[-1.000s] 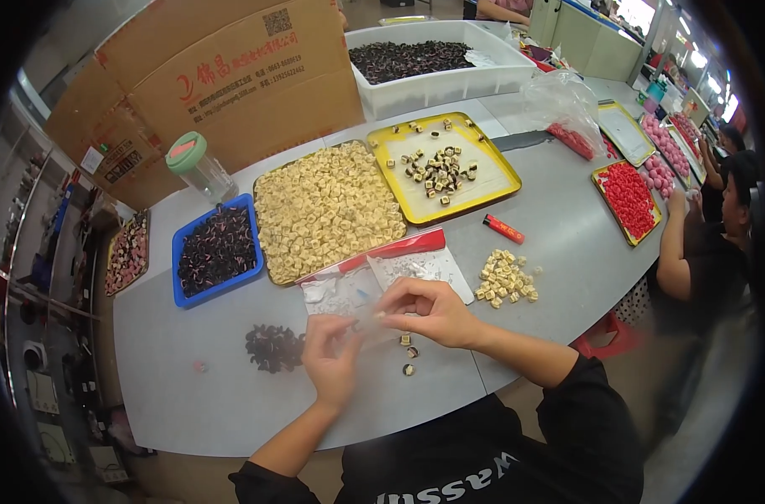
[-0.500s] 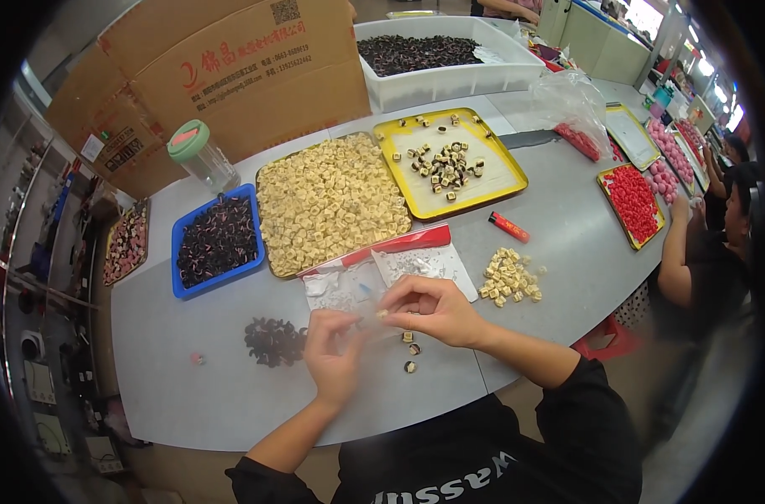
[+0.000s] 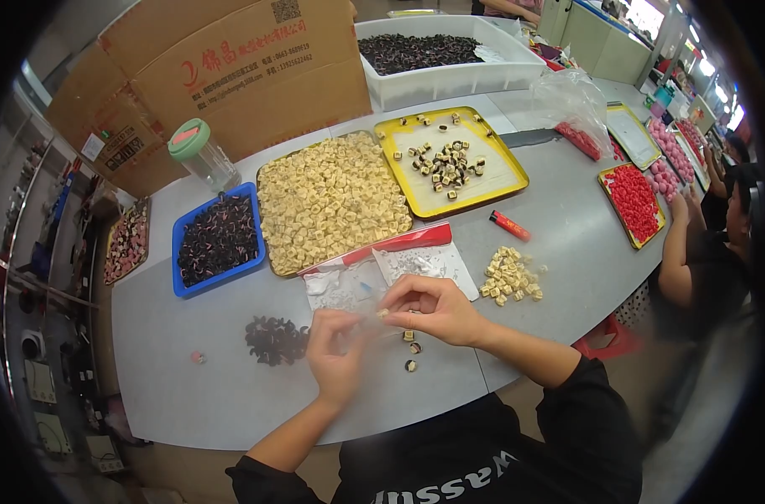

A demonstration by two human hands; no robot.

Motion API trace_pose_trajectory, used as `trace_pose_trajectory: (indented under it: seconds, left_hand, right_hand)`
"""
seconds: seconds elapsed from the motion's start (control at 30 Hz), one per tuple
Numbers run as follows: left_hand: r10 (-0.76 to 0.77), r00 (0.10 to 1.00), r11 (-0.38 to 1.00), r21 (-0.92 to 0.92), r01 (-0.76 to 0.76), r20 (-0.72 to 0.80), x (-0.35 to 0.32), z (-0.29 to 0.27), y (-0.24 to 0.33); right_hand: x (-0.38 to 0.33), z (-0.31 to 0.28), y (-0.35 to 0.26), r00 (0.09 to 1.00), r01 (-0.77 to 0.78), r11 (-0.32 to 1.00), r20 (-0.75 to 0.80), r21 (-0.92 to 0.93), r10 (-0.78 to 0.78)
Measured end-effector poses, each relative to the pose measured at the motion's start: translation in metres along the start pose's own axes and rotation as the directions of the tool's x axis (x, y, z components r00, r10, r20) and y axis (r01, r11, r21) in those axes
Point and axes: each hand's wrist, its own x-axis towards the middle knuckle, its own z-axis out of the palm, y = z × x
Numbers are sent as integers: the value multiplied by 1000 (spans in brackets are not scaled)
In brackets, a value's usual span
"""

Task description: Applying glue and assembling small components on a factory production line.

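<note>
My right hand [image 3: 437,311] pinches a small cream cube-shaped piece [image 3: 383,314] between thumb and forefinger. My left hand [image 3: 335,357] is closed right beside it, fingertips together; haze and blur hide what they hold. Under and beyond the hands lies a white sheet with a red edge [image 3: 445,265], bearing white paste or powder. A pile of black curved pieces [image 3: 275,340] sits left of my left hand, and a loose pile of cream pieces [image 3: 512,275] lies beyond my right forearm. A few cream-and-black assembled pieces [image 3: 411,366] rest just below my right hand.
Behind stand a blue tray of black pieces [image 3: 220,239], a heaped tray of cream pieces [image 3: 332,202] and a yellow tray [image 3: 504,172] with assembled pieces. A bottle [image 3: 199,155], cardboard box [image 3: 240,76], white bin [image 3: 458,81] and red tube [image 3: 510,226] surround them. A co-worker [image 3: 702,260] sits right.
Almost nothing differs. My left fingers have shifted slightly against the piece held in my right hand, which stays in place.
</note>
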Motion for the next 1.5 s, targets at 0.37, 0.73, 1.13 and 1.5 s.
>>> trace_pose_trajectory:
  seconds: [0.37, 0.73, 1.13, 1.5]
  left_hand:
    - [29, 999, 1000, 0, -29, -31, 5, 6, 3]
    - [34, 998, 998, 48, -32, -48, 2, 3, 4]
    - [55, 998, 998, -9, -55, -30, -1, 3, 4]
    - [87, 996, 996, -10, -86, 29, -1, 3, 10]
  right_hand:
    - [2, 0, 0, 999, 2, 1000, -35, -21, -3]
    - [1, 6, -1, 997, -74, 991, 20, 111, 72]
    - [-1, 6, -4, 987, -146, 982, 91, 120, 136]
    - [-3, 9, 3, 940, -342, 821, 176, 458, 293]
